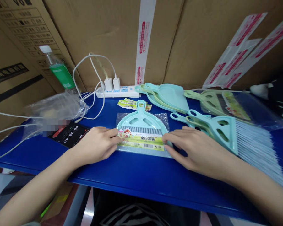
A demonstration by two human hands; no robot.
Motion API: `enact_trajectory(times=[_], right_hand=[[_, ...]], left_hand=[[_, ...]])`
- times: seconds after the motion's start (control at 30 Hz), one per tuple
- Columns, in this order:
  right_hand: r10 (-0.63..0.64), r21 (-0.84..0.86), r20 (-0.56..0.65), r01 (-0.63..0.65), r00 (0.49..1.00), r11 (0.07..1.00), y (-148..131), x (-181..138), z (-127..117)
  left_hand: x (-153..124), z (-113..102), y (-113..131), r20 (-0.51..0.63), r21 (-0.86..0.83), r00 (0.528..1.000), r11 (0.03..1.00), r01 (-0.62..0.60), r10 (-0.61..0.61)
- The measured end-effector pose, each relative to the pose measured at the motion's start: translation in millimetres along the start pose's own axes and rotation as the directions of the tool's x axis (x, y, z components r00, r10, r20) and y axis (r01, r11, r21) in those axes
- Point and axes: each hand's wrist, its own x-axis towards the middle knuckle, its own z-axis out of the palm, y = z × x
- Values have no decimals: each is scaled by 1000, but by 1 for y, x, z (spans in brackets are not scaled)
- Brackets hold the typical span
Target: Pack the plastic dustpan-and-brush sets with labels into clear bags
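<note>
A light-blue dustpan and brush set (141, 125) lies on the blue table in a clear plastic bag, its handle pointing away from me. A green and yellow printed label (136, 140) runs across its wide end. My left hand (99, 144) pinches the left edge of the bag and label. At the opposite edge, my right hand (190, 146) has its fingers curled on the bag, with the thumb lower down. Just behind the handle are loose printed labels (129, 103). Beyond my right hand lie loose brushes (222, 130) with grey-blue bristles, partly hidden by my forearm.
Stacked dustpans (171, 95) and a bagged green set (214, 102) lie at the back right. A power strip (127, 91) with cables, a bottle (61, 73), a crumpled plastic bag (54, 106) and a phone (69, 133) showing a timer are on the left. Cardboard (108, 34) stands behind.
</note>
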Motion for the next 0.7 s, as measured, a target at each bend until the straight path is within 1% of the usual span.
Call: enact_trajectory(times=[0.23, 0.37, 0.53, 0.63, 0.7], right_hand=[[8, 21, 8, -8, 1000, 1000, 2, 0, 2], [48, -6, 6, -48, 999, 999, 2, 2, 3], [67, -35, 0, -67, 998, 997, 0, 3, 2], [76, -55, -16, -77, 997, 996, -2, 3, 1], [71, -54, -22, -72, 997, 996, -3, 3, 1]], left_hand=[[0, -1, -3, 73, -23, 992, 994, 109, -107], [2, -1, -2, 83, -36, 985, 987, 155, -152], [3, -1, -1, 120, -44, 973, 978, 205, -199], [3, -1, -1, 101, -24, 976, 981, 194, -190], [2, 0, -1, 52, 25, 987, 989, 148, -149]])
